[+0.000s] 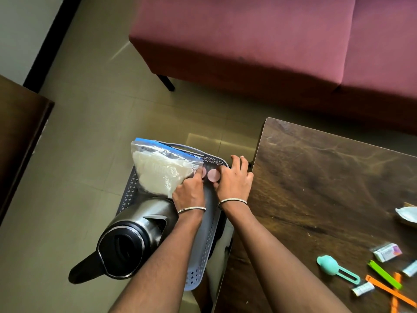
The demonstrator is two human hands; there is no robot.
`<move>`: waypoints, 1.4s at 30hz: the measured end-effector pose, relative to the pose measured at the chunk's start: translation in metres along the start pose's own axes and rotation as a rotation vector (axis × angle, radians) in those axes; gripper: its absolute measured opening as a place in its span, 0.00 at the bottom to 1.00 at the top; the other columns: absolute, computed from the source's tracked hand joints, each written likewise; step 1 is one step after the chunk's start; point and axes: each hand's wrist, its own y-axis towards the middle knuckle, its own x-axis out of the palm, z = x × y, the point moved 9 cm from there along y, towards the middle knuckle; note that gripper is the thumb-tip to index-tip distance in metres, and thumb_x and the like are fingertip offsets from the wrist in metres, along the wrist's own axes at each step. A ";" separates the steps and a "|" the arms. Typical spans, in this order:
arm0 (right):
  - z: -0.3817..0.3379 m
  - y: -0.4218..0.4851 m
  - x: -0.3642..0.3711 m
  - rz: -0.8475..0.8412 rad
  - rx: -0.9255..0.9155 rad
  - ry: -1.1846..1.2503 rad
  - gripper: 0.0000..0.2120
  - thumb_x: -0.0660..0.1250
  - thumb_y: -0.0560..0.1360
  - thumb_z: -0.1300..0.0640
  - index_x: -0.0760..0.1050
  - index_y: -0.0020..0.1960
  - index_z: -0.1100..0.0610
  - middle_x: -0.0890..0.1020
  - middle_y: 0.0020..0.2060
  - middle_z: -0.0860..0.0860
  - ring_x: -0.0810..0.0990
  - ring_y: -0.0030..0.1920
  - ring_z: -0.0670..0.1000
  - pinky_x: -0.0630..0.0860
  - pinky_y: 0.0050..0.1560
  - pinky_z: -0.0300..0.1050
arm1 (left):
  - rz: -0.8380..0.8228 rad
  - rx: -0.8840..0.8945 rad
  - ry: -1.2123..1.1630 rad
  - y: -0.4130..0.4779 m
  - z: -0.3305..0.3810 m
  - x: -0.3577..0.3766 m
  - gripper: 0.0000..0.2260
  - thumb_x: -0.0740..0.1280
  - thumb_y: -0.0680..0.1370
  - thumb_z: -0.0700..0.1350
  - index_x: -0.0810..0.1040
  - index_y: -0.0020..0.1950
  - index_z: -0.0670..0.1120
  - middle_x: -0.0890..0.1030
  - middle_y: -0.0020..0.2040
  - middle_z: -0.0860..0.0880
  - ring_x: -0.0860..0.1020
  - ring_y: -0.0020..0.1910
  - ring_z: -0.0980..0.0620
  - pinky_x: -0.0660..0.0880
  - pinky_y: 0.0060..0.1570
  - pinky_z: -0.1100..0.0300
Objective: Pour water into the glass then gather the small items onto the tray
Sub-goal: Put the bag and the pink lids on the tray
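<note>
A grey perforated tray (pixel 204 251) lies beside the table's left edge. On it stand a steel kettle (pixel 133 236) with a black lid and handle, and a clear zip bag of white grains (pixel 161 170). Two pink round discs (pixel 213 174) lie at the tray's far end. My left hand (pixel 188 189) rests against the bag with its fingers at the left disc. My right hand (pixel 234 177) has its fingertips around the right disc. No glass is in view.
The dark wooden table (pixel 316 188) holds a teal scoop (pixel 330 267), green and orange bag clips (pixel 385 277), small packets (pixel 387 251) and a crumpled wrapper (pixel 407 213). A maroon sofa (pixel 259 41) stands behind. A dark cabinet (pixel 20 136) is at left.
</note>
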 end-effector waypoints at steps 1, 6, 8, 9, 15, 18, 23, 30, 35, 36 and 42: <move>0.000 0.000 -0.001 -0.004 -0.007 0.007 0.13 0.72 0.73 0.51 0.79 0.57 0.49 0.63 0.76 0.52 0.55 0.78 0.57 0.67 0.63 0.56 | -0.004 0.001 -0.014 -0.002 0.000 -0.002 0.16 0.60 0.82 0.53 0.69 0.69 0.63 0.83 0.47 0.44 0.83 0.45 0.39 0.77 0.40 0.51; 0.003 -0.015 -0.017 0.031 -0.036 0.097 0.18 0.71 0.72 0.50 0.77 0.61 0.50 0.67 0.73 0.52 0.60 0.75 0.55 0.70 0.61 0.55 | -0.006 -0.013 -0.081 -0.026 0.004 -0.022 0.21 0.66 0.78 0.51 0.68 0.70 0.64 0.83 0.52 0.47 0.82 0.47 0.40 0.78 0.42 0.50; 0.010 -0.030 -0.033 0.108 -0.034 0.236 0.16 0.69 0.74 0.52 0.79 0.61 0.52 0.72 0.68 0.53 0.65 0.72 0.55 0.72 0.61 0.54 | 0.027 -0.018 -0.135 -0.040 0.009 -0.036 0.17 0.66 0.78 0.50 0.73 0.67 0.60 0.83 0.52 0.47 0.82 0.47 0.40 0.78 0.41 0.50; 0.015 -0.038 -0.040 0.149 -0.028 0.320 0.15 0.68 0.74 0.54 0.80 0.60 0.53 0.74 0.65 0.53 0.68 0.69 0.56 0.73 0.61 0.53 | 0.039 -0.008 -0.155 -0.047 0.012 -0.041 0.14 0.66 0.78 0.50 0.75 0.64 0.57 0.83 0.51 0.47 0.82 0.46 0.40 0.77 0.41 0.50; 0.081 -0.115 -0.067 0.291 0.164 0.593 0.08 0.69 0.73 0.64 0.84 0.49 0.55 0.82 0.49 0.53 0.76 0.54 0.56 0.71 0.58 0.43 | 0.049 0.089 -0.274 -0.103 0.026 -0.073 0.04 0.67 0.77 0.47 0.79 0.51 0.53 0.82 0.48 0.50 0.82 0.43 0.44 0.77 0.39 0.51; 0.115 -0.164 -0.071 0.286 0.281 0.620 0.09 0.69 0.73 0.65 0.85 0.48 0.56 0.84 0.47 0.54 0.79 0.53 0.59 0.69 0.56 0.44 | 0.022 0.128 -0.314 -0.138 0.031 -0.083 0.02 0.69 0.76 0.46 0.80 0.48 0.51 0.82 0.46 0.50 0.81 0.43 0.44 0.75 0.40 0.53; 0.162 -0.243 -0.084 0.320 0.449 0.729 0.07 0.69 0.73 0.66 0.85 0.48 0.59 0.86 0.45 0.57 0.81 0.50 0.61 0.74 0.57 0.51 | -0.050 0.202 -0.360 -0.199 0.044 -0.091 0.02 0.70 0.75 0.46 0.82 0.47 0.52 0.83 0.46 0.51 0.81 0.43 0.46 0.76 0.40 0.55; 0.225 -0.336 -0.084 0.406 0.649 0.881 0.08 0.68 0.74 0.64 0.85 0.48 0.57 0.86 0.42 0.55 0.82 0.47 0.59 0.76 0.58 0.54 | -0.174 0.269 -0.385 -0.275 0.076 -0.077 0.02 0.71 0.75 0.45 0.82 0.45 0.52 0.82 0.42 0.52 0.81 0.42 0.48 0.76 0.42 0.56; 0.283 -0.367 -0.087 0.471 0.733 0.923 0.07 0.69 0.74 0.65 0.85 0.47 0.57 0.86 0.39 0.52 0.82 0.44 0.56 0.75 0.59 0.57 | -0.226 0.305 -0.357 -0.313 0.118 -0.054 0.01 0.70 0.75 0.48 0.82 0.46 0.54 0.82 0.43 0.55 0.81 0.42 0.52 0.76 0.42 0.58; 0.297 -0.371 -0.087 0.480 0.748 0.929 0.07 0.69 0.74 0.65 0.85 0.46 0.57 0.85 0.38 0.51 0.82 0.43 0.55 0.75 0.60 0.57 | -0.233 0.311 -0.345 -0.319 0.128 -0.047 0.01 0.70 0.75 0.48 0.81 0.46 0.54 0.82 0.43 0.55 0.80 0.42 0.52 0.76 0.41 0.58; 0.395 -0.383 -0.081 0.476 0.771 0.943 0.07 0.69 0.74 0.64 0.85 0.46 0.55 0.85 0.37 0.51 0.82 0.43 0.55 0.76 0.59 0.55 | -0.253 0.283 -0.314 -0.360 0.194 -0.003 0.01 0.70 0.75 0.48 0.81 0.45 0.55 0.81 0.41 0.56 0.80 0.40 0.54 0.75 0.41 0.59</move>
